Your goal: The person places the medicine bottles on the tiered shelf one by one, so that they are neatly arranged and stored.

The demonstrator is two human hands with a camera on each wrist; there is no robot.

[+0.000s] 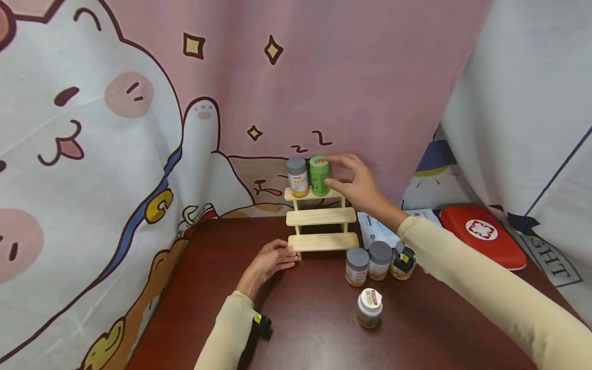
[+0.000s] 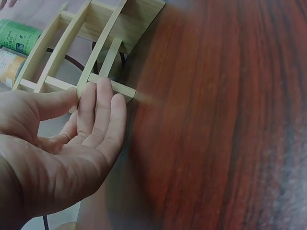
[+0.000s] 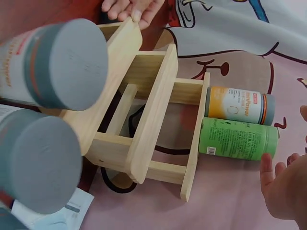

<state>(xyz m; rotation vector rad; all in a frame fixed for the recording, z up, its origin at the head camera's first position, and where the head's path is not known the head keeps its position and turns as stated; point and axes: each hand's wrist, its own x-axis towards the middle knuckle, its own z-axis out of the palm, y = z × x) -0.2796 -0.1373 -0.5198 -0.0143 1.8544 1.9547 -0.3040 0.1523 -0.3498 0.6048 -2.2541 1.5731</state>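
Observation:
A three-step wooden display shelf (image 1: 321, 217) stands on the table by the curtain. On its top step, a green canister (image 1: 319, 180) sits beside a grey-lidded jar (image 1: 298, 180) with a white and orange label. My right hand (image 1: 359, 185) is at the green canister's right side, thumb and fingers spread apart. In the right wrist view its fingertips (image 3: 266, 160) are right at the canister's lid end. My left hand (image 2: 72, 139) pinches the left end of the shelf's lowest step between thumb and fingers. The two lower steps hold nothing.
Three grey-lidded jars (image 1: 357, 267) stand in a row right of the shelf's front. Nearer stands a white-lidded bottle (image 1: 369, 308). Behind the jars lies a white and blue packet (image 1: 376, 231), with a red case (image 1: 481, 236) farther right. A patterned curtain (image 1: 370, 77) backs the table.

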